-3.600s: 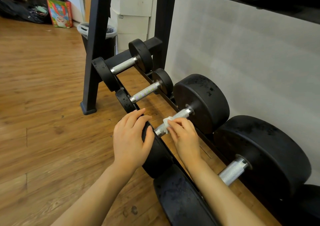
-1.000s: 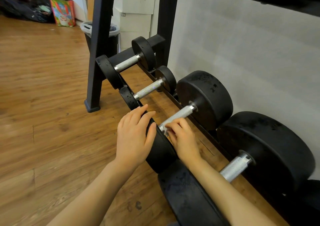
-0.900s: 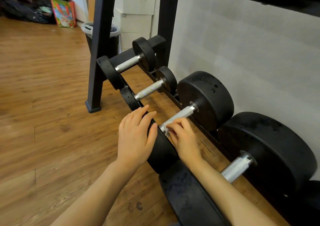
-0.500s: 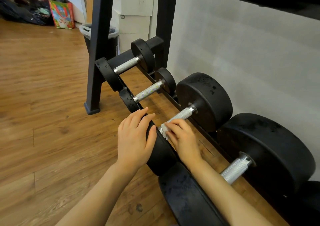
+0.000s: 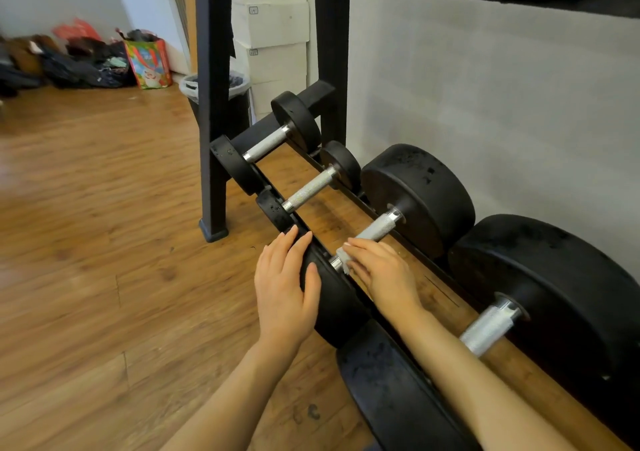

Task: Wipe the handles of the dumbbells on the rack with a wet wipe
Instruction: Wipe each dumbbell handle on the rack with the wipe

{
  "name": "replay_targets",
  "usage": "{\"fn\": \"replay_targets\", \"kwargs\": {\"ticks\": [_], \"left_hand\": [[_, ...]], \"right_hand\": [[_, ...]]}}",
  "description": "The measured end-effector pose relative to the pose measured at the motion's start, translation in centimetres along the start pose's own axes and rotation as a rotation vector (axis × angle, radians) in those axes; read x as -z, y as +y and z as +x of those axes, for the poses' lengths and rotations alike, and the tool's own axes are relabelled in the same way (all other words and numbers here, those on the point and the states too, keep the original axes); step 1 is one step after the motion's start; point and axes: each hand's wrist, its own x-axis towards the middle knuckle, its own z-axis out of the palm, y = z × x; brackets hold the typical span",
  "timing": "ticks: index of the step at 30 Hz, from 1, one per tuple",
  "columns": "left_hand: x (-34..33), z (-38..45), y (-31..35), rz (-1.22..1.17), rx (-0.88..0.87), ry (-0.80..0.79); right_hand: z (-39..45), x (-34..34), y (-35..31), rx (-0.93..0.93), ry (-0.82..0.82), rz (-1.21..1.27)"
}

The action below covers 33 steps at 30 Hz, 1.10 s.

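White crumpled wet wipe (image 5: 343, 258) sits at near end of knurled silver handle (image 5: 375, 230) of third black round-headed dumbbell (image 5: 417, 197), on low black metal rack (image 5: 211, 104). Right hand (image 5: 381, 274) presses wipe onto handle, fingers curled over it. Left hand (image 5: 285, 288) lies flat, fingers relaxed, on that dumbbell's near black head (image 5: 332, 301). Two smaller dumbbells (image 5: 311, 185) beyond, a larger one (image 5: 540, 294) nearer. Wooden plank floor (image 5: 86, 242), grey wall (image 5: 485, 87), white stacked boxes (image 5: 273, 45) behind.
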Motion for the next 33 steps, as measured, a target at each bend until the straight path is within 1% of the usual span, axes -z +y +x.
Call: {"fn": "replay_targets", "kwargs": {"ticks": [2, 4, 7, 12, 14, 18, 27, 31, 33], "left_hand": [[0.0, 0.0, 0.0, 0.003, -0.002, 0.007], [-0.1, 0.0, 0.0, 0.004, 0.001, 0.011], [-0.2, 0.0, 0.0, 0.006, 0.002, 0.013], [-0.2, 0.0, 0.1, 0.015, 0.008, 0.020], [-0.2, 0.0, 0.1, 0.012, 0.006, 0.028], [-0.2, 0.0, 0.2, 0.011, 0.009, 0.039], [-0.3, 0.2, 0.3, 0.021, 0.007, 0.050], [-0.2, 0.2, 0.3, 0.034, 0.010, 0.048], [-0.1, 0.2, 0.3, 0.036, 0.012, 0.046]], "right_hand": [[0.0, 0.1, 0.0, 0.015, -0.024, 0.027], [-0.1, 0.1, -0.2, 0.044, -0.088, 0.064], [0.0, 0.2, 0.0, 0.033, -0.145, 0.116], [0.2, 0.7, 0.4, -0.011, -0.056, 0.083], [0.1, 0.4, 0.4, 0.008, -0.048, 0.068], [0.1, 0.3, 0.3, -0.028, -0.036, 0.121], [0.1, -0.4, 0.0, 0.076, 0.011, 0.081], [0.2, -0.4, 0.4, 0.009, 0.049, 0.118], [0.1, -0.5, 0.3, 0.033, 0.048, 0.127]]}}
